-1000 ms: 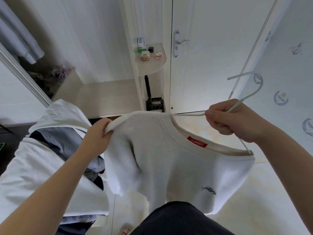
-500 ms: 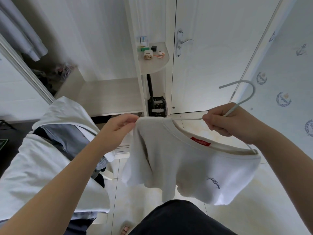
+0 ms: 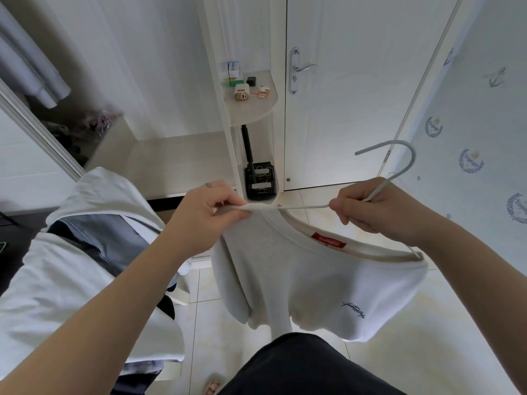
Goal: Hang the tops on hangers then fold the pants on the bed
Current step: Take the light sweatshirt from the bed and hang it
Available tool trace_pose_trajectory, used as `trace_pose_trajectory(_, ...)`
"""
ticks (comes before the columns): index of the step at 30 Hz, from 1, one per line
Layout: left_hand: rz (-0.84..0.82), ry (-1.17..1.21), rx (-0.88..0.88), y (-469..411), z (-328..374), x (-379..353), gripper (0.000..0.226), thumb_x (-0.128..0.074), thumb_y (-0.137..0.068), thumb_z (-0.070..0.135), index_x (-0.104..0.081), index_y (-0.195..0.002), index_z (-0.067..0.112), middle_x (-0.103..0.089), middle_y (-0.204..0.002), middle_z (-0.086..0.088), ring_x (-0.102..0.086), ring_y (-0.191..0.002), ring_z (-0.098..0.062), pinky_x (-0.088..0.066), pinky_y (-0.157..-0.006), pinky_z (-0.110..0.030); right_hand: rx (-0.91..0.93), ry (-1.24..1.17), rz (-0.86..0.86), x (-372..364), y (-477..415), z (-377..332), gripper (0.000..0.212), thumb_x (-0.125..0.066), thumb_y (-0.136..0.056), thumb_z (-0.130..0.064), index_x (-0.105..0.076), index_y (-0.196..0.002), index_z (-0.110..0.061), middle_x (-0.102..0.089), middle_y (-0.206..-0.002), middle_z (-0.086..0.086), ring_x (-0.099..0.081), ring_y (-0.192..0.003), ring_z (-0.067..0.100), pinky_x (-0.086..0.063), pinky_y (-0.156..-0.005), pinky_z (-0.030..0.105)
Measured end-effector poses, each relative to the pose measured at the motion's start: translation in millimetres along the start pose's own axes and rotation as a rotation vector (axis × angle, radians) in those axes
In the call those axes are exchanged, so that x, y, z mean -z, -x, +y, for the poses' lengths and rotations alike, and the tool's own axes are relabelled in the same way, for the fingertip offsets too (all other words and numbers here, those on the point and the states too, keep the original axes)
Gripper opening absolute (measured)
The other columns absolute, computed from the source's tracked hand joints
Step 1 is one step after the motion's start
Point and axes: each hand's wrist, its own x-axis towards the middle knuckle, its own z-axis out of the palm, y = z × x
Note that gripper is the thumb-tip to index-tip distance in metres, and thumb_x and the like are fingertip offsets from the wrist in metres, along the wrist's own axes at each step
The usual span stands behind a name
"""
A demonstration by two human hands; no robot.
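While grasping hanger (image 3: pixel 402 162) in right hand (image 3: pixel 379 213), pinching top (image 3: pixel 328 283) shoulder at hanger's end with left hand (image 3: pixel 204 219).

Red label (image 3: pixel 328 240) text illegible, hanger (image 3: pixel 413 159) shoulder hidden

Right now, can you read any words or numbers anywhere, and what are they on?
No text here can be read.
On the red label in the collar of the white top: white lettering, too blurred.
The dark script print on its chest: illegible.
On the small boxes on the corner shelf: too small.
The wreath emblems on the wallpaper: no readable words.
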Motion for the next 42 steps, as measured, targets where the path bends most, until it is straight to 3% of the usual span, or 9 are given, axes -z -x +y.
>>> trace_pose_trajectory(4, -0.036, -0.223, -0.111, -1.0, 7.2, 0.8, 0.008, -0.07, -0.093, 0.024, -0.071, -0.092, 0.016, -0.062, -0.089, 0.01, -0.058, -0.086, -0.009, -0.042, -0.076, -0.019, 0.01, 0.044, 0.06, -6.3, -0.8, -3.4, 0.042, -0.063, -0.085, -0.051, -0.062, -0.064, -0.015, -0.035, -0.057, 0.007, -0.03, -0.052, 0.017, -0.027, -0.053, 0.033)
trace_pose_trajectory(8, -0.284, -0.233, -0.037, -6.5, 16.6, -6.0, 0.017, -0.055, -0.101, 0.035, -0.067, -0.095, 0.024, -0.061, -0.08, 0.017, -0.057, -0.083, -0.003, -0.037, -0.071, -0.016, 0.028, 0.097, 0.068, -17.8, -8.9, -5.0, 0.039, -0.063, -0.097, -0.031, -0.06, -0.061, -0.016, -0.039, -0.051, -0.007, -0.031, -0.046, 0.006, -0.028, -0.046, 0.013)
trace_pose_trajectory(14, 0.005, -0.281, -0.159, -8.2, 14.3, -12.3, 0.007, -0.067, -0.096, 0.012, -0.074, -0.096, 0.013, -0.061, -0.085, 0.015, -0.054, -0.083, 0.002, -0.037, -0.077, -0.008, 0.01, 0.072, 0.075, -17.0, -25.4, -11.9, 0.038, -0.063, -0.095, -0.038, -0.063, -0.063, -0.016, -0.035, -0.045, -0.012, -0.029, -0.04, 0.007, -0.026, -0.039, 0.014)
trace_pose_trajectory(24, 0.013, -0.282, -0.216, -16.4, 19.9, -18.7, 0.008, -0.064, -0.097, 0.014, -0.07, -0.093, 0.009, -0.051, -0.082, 0.027, -0.052, -0.084, 0.01, -0.035, -0.076, -0.007, 0.056, 0.105, -0.017, -16.6, -46.7, -19.5, 0.035, -0.066, -0.094, -0.04, -0.068, -0.065, -0.02, -0.04, -0.05, -0.002, -0.034, -0.047, 0.014, -0.031, -0.045, 0.016)
trace_pose_trajectory(26, 0.066, -0.302, -0.184, -16.8, 16.1, -13.7, 0.015, -0.06, -0.098, 0.021, -0.069, -0.093, 0.009, -0.055, -0.08, 0.019, -0.052, -0.082, 0.0, -0.039, -0.074, -0.019, 0.1, 0.092, 0.013, -9.0, -45.6, -15.9, 0.02, -0.069, -0.093, -0.037, -0.072, -0.081, -0.021, -0.056, -0.058, -0.012, -0.049, -0.055, 0.008, -0.041, -0.054, 0.015)
trace_pose_trajectory(28, 0.16, -0.303, -0.13, -16.3, 7.2, -2.3, 0.021, -0.058, -0.097, 0.024, -0.068, -0.091, 0.006, -0.06, -0.078, 0.002, -0.055, -0.079, -0.017, -0.043, -0.074, -0.033, 0.115, 0.13, 0.063, 10.9, -39.5, -0.5, 0.021, -0.074, -0.089, -0.038, -0.07, -0.106, -0.027, -0.07, -0.089, -0.017, -0.064, -0.087, 0.0, -0.05, -0.079, 0.018)
trace_pose_trajectory(31, 0.308, -0.284, -0.066, -14.4, -2.3, 21.0, 0.018, -0.059, -0.097, 0.023, -0.068, -0.093, 0.007, -0.061, -0.078, -0.001, -0.052, -0.073, -0.012, -0.042, -0.071, -0.023, -0.064, 0.125, 0.048, 44.0, -19.9, 38.4, 0.041, -0.077, -0.086, -0.041, -0.061, -0.124, -0.042, -0.068, -0.118, -0.022, -0.058, -0.118, -0.003, -0.045, -0.104, 0.031)
trace_pose_trajectory(36, 0.361, -0.326, -0.028, -21.3, -7.5, 38.0, 0.008, -0.062, -0.1, 0.011, -0.069, -0.099, 0.008, -0.059, -0.078, 0.005, -0.054, -0.078, 0.009, -0.033, -0.071, 0.0, -0.197, 0.037, 0.086, 47.8, -6.2, 87.3, 0.023, -0.062, -0.099, -0.019, -0.078, -0.104, -0.035, -0.076, -0.107, -0.013, -0.069, -0.102, 0.001, -0.049, -0.099, 0.034)
trace_pose_trajectory(42, 0.198, -0.37, -0.1, -30.6, -25.3, 41.9, 0.022, -0.055, -0.1, 0.021, -0.069, -0.094, 0.005, -0.063, -0.081, -0.01, -0.053, -0.078, -0.017, -0.042, -0.073, -0.028, -0.141, -0.077, 0.35, 48.0, -12.7, 88.7, 0.014, -0.07, -0.091, -0.012, -0.077, -0.085, -0.022, -0.071, -0.081, 0.0, -0.062, -0.076, 0.013, -0.048, -0.077, 0.036)
